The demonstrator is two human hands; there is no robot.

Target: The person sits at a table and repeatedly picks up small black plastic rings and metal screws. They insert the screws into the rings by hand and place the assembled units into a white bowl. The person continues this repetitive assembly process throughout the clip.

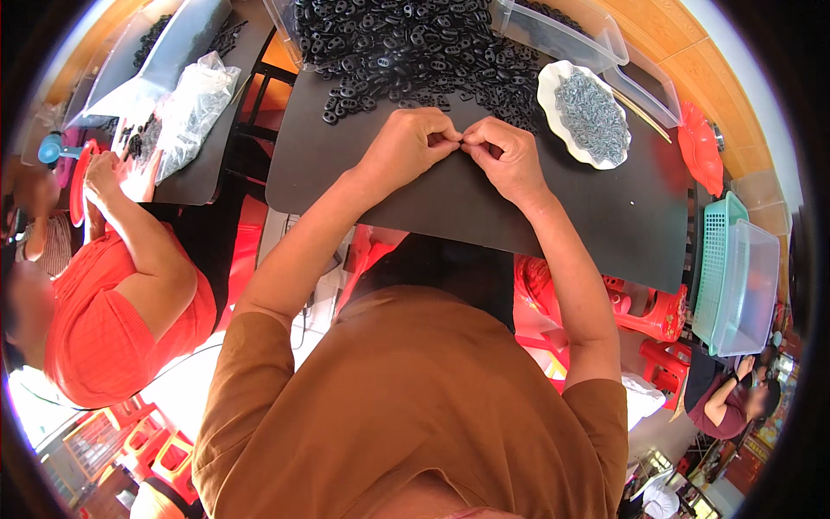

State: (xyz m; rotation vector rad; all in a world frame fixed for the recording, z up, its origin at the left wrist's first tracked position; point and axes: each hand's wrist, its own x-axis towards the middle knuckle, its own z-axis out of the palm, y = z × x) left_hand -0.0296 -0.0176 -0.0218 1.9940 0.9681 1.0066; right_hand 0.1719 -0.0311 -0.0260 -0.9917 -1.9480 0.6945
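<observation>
Over the dark table (622, 221), my left hand (411, 147) and my right hand (510, 160) meet with their fingertips pinched together. A tiny dark bit shows between the fingers, but it is too small and covered to make out. Just beyond my hands spreads a large heap of small black plastic pieces with holes (406, 52). To the right of the heap stands a white dish with a wavy rim (551, 104), filled with small silvery metal pieces (592, 117).
Clear plastic bins (596, 43) stand along the far edge. A red dish (700, 147) and a green basket (713, 259) are at the right. On the left, a person in red (130, 303) works at another table beside a clear plastic bag (194, 112). Red stools (666, 311) stand below.
</observation>
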